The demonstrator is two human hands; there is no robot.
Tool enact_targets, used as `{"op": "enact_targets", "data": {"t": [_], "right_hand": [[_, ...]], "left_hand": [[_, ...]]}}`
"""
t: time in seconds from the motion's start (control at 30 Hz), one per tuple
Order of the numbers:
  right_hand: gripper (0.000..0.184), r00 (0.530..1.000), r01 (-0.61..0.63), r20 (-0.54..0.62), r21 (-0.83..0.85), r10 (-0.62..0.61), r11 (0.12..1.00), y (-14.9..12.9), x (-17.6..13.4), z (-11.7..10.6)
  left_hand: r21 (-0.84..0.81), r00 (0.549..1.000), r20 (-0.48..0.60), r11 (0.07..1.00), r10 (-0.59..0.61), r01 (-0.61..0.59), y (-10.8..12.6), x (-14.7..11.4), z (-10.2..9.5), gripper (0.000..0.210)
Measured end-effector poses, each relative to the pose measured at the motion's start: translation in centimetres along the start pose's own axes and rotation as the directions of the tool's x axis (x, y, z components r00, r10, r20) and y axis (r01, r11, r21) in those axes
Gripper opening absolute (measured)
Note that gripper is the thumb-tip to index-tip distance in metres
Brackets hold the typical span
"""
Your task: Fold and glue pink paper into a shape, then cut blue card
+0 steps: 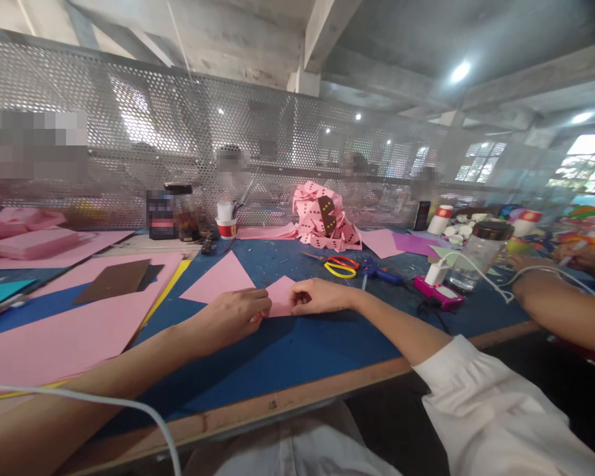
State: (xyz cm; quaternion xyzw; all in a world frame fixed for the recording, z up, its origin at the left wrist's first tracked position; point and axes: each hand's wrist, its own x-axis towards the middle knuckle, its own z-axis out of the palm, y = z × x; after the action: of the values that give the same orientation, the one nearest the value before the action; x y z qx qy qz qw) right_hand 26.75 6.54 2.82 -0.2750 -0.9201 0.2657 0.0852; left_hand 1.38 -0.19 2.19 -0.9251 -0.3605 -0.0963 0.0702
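Note:
A small piece of pink paper (pixel 280 296) lies on the blue table mat, between my two hands. My left hand (pixel 242 313) is closed at its left edge, fingertips pinched together on the near corner. On the opposite edge my right hand (pixel 318 295) is curled, its thumb and fingers gripping the paper. Just behind my left hand rests a larger pink sheet (pixel 222 280) with a pointed top. Farther back stands a pile of folded pink paper pieces with dark dots (pixel 311 215), one brown piece with yellow dots among them.
Scissors with red and yellow handles (pixel 342 266), a blue glue gun (pixel 384 272) and a magenta power strip (pixel 439 293) lie to the right, near a glass jar (pixel 480 254). Pink sheets (pixel 79 330) cover the left side. A co-worker's arm (pixel 565 307) reaches in at right.

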Motion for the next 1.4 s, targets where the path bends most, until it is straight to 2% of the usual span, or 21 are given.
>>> {"op": "enact_targets", "data": {"t": [1.4], "right_hand": [[0.016, 1.0, -0.011, -0.007, 0.005, 0.011, 1.0, -0.3, -0.2, -0.1]], "left_hand": [[-0.031, 0.991, 0.114, 0.996, -0.076, 0.08, 0.3, 0.0, -1.3, 0.019]]}}
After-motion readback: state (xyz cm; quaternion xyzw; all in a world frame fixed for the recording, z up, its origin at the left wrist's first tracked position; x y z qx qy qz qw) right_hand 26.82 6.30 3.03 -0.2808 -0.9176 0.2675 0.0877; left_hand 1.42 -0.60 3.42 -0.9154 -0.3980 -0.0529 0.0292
